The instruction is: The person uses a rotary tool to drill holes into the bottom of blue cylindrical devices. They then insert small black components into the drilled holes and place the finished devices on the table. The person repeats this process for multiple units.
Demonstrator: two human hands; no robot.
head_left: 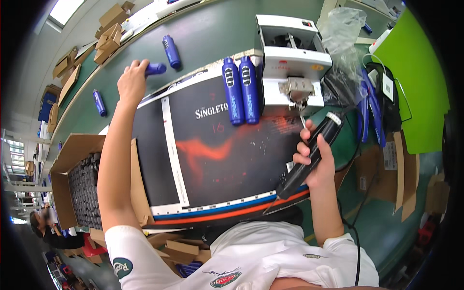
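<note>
Blue bottle (155, 69) on green table (212, 34), clasped by left hand (131, 82); right hand (316, 159) grips black power tool (309, 159). Two blue bottles (240, 90) lie on dark printed sheet (217, 159) beside white machine (290, 63); cardboard box (72, 179) at left.

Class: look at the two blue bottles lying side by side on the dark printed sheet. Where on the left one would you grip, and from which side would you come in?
Grip the left blue bottle around its mid-body, coming from above and its free left side. It lies flat, cap end away from the person, with the right blue bottle apparently touching its other flank and a white machine beyond that. Fingers probably fit best over the top and down the open left side.
</note>
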